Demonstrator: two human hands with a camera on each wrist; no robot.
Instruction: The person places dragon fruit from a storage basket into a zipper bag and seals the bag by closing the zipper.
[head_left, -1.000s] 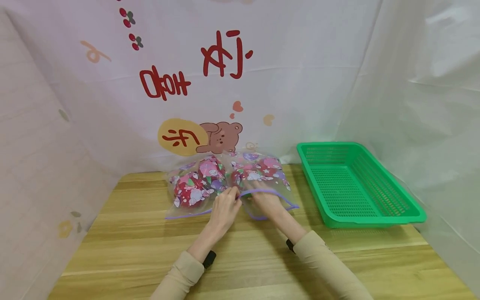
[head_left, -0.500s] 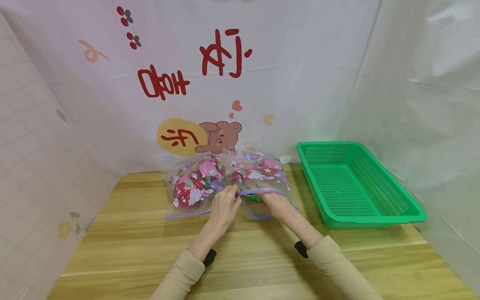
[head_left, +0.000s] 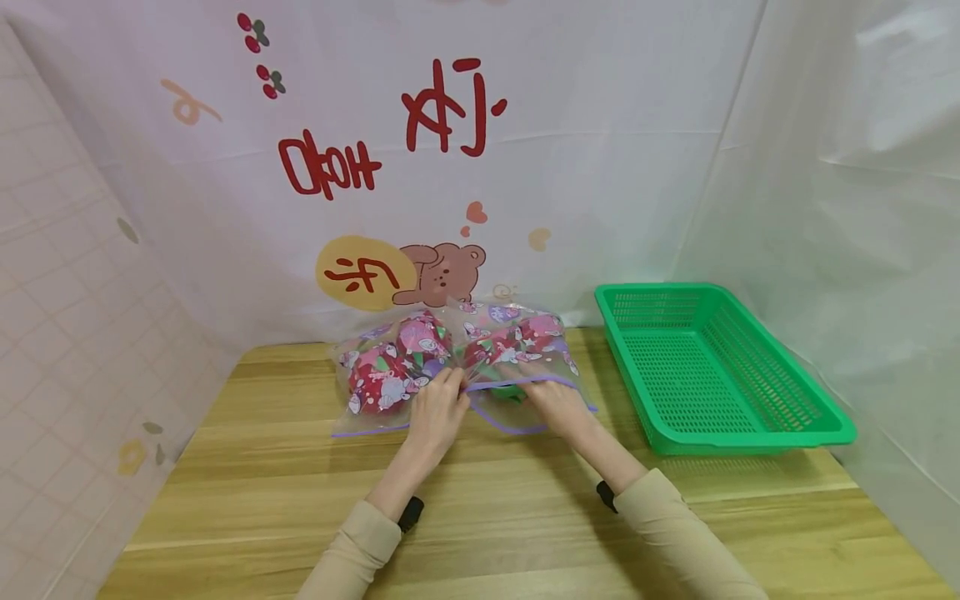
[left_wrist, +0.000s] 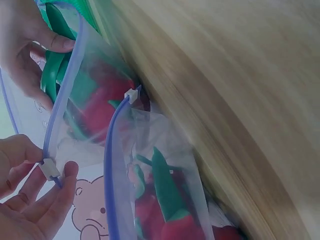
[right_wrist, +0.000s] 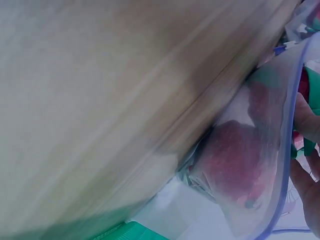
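Two clear zip bags with a printed pattern lie side by side at the back of the table: the left bag [head_left: 382,379] and the right bag [head_left: 517,333]. Each contains red, fruit-like things with green leaves. My left hand [head_left: 437,408] pinches the white slider [left_wrist: 49,169] at the corner of the right bag's purple-edged mouth, which gapes. Through that mouth reaches my right hand [head_left: 558,404], its thumb and fingers around the green leaves [left_wrist: 55,75] of a red fruit-like thing [left_wrist: 102,100]. Part of the right hand is behind the film.
A green plastic basket [head_left: 750,442] stands on the right of the wooden table [head_left: 480,517], its inside bare. White printed cloth [head_left: 600,167] hangs behind and along the sides. The left bag's purple edge [left_wrist: 111,165] is near my left hand.
My right hand has drawn back toward the bag's mouth, and green leaves now show at the opening. The left hand has shifted slightly left with the bag's edge, widening the mouth.
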